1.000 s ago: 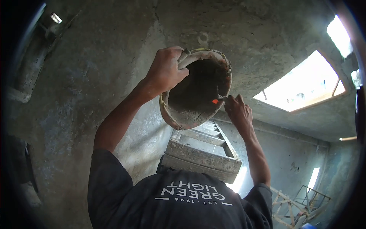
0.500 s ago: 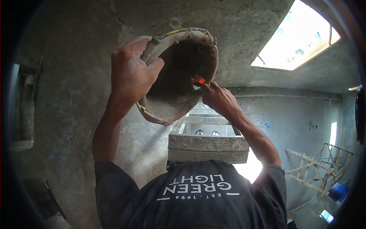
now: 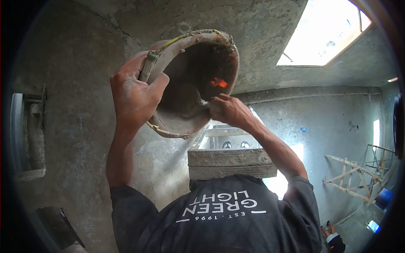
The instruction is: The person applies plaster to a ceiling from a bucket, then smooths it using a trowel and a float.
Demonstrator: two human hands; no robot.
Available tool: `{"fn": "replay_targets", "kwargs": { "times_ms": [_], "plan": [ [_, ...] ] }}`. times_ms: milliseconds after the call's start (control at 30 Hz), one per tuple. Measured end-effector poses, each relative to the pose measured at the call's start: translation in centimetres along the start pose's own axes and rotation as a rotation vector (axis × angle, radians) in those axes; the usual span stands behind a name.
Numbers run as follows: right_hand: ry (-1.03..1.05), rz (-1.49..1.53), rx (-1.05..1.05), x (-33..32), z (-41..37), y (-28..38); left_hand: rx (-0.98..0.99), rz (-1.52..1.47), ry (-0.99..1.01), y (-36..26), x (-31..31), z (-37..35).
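Observation:
My left hand [image 3: 136, 95] is wrapped round the rim and handle of a worn, mortar-crusted bucket [image 3: 168, 125], which is tilted so its dark inside shows. A bright red patch [image 3: 218, 82] stands out on the inner wall. At the bucket's lower right edge, my right hand [image 3: 225, 110] is closed on the grip of a grey trowel-like tool [image 3: 187, 101]. The blade reaches inside the bucket and is dim in the shadow, so its exact shape is unclear.
Below the bucket is a rough wooden platform [image 3: 232, 158] with rungs, and two shoes [image 3: 236, 144] show beyond it. A wooden frame [image 3: 352, 177] and a blue object [image 3: 383, 198] are at right. Part of another person [image 3: 335, 241] shows at lower right. An opening [image 3: 325, 33] is at upper right.
My right hand has moved left and slightly down, bringing the tool further into the bucket. My left hand and the bucket have shifted slightly left. More of the other person shows.

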State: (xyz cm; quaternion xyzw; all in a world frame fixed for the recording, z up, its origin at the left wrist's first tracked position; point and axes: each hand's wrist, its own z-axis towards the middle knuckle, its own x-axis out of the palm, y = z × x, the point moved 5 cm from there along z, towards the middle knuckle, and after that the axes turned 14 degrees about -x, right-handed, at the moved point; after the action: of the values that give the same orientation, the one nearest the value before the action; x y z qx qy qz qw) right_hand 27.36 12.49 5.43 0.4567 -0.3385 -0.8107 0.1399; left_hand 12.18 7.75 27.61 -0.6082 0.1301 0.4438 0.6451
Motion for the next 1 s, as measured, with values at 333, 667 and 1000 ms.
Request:
{"fn": "replay_targets", "kwargs": {
  "times_ms": [333, 667, 1000],
  "plan": [
    [-0.126, 0.109, -0.035, -2.3, 0.1, 0.1, -0.183, -0.149, 0.030, 5.0, 1.1, 1.7],
    [-0.225, 0.040, 0.027, -8.2, -0.5, -3.1, -0.476, -0.432, -0.237, 18.5, 3.8, 3.5],
    [-0.259, -0.224, 0.234, -14.2, 11.9, -15.2, -0.561, -0.030, -0.326, 28.7, 12.0, 2.2]
  ]
}}
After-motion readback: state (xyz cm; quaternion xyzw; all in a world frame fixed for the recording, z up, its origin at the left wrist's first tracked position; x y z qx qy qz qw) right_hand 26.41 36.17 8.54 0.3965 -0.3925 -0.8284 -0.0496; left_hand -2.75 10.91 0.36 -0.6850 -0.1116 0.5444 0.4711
